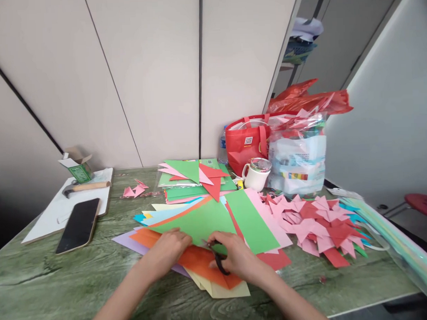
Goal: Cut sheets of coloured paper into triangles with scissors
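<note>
My right hand [234,252] is closed around the dark handles of a pair of scissors [222,264], its thumb and fingers in the loops. The blades point left, at the lower edge of a green paper sheet [201,216]. To the left of the scissors, my left hand [172,250] has its fingers bent over the edge of that green sheet, gripping it; its fingertips are partly hidden. Orange paper [210,267] lies below both hands, with cream paper [228,290] and purple paper [128,240] sticking out from under it. Another green sheet [252,221] rests to the right on pink paper.
Folded pink and red paper pieces [314,224] are heaped at the right. Behind stand a white mug [258,175], a red bag [244,147] and a plastic bag [297,161]. On the left lie a phone [79,225] and a hammer [88,186]. A paper stack [179,194] sits at the back.
</note>
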`<action>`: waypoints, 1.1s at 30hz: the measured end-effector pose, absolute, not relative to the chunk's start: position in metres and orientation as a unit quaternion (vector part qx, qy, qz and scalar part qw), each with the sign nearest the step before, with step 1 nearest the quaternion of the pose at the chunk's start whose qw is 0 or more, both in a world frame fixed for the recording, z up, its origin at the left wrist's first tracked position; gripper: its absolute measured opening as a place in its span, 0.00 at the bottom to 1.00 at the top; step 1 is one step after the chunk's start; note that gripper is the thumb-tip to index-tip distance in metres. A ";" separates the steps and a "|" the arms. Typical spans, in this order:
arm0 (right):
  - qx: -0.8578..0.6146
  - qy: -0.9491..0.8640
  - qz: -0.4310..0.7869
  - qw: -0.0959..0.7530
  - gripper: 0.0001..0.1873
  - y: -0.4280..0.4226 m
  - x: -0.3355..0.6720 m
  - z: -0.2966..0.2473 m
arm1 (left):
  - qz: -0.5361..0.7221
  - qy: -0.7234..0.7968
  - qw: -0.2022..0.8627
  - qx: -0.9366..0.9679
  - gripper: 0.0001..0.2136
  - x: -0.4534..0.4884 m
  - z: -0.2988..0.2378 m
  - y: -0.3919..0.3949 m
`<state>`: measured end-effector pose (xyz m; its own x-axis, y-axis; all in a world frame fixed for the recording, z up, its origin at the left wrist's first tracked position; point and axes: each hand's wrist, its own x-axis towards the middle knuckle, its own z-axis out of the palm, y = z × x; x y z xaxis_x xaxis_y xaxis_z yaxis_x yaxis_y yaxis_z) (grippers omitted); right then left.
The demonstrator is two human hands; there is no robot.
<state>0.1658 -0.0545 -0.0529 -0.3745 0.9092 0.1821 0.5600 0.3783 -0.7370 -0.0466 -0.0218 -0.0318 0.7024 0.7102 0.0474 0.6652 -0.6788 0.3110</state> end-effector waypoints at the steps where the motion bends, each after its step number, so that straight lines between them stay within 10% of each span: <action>1: -0.474 -0.774 0.287 0.306 0.14 -0.055 0.165 -0.056 | 0.094 0.367 0.116 0.918 0.11 -0.048 -0.031 -0.023; 7: -0.509 -0.708 0.246 0.423 0.06 -0.050 0.164 -0.055 | 0.409 0.435 0.012 0.802 0.07 -0.044 -0.040 -0.044; 15: -0.361 -0.804 0.079 0.467 0.19 -0.058 0.142 -0.021 | 0.555 0.421 0.597 0.397 0.23 -0.002 -0.022 -0.062; 33: -0.461 -0.510 0.409 0.600 0.18 0.008 0.163 -0.063 | 0.627 0.403 0.580 0.328 0.19 -0.027 -0.039 0.011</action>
<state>0.1634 0.0084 -0.0631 0.1453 0.9612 0.2345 -0.0214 0.2400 -0.9705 -0.0273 0.0111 -0.0388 -0.1115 0.9922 -0.0562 -0.4635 -0.0019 0.8861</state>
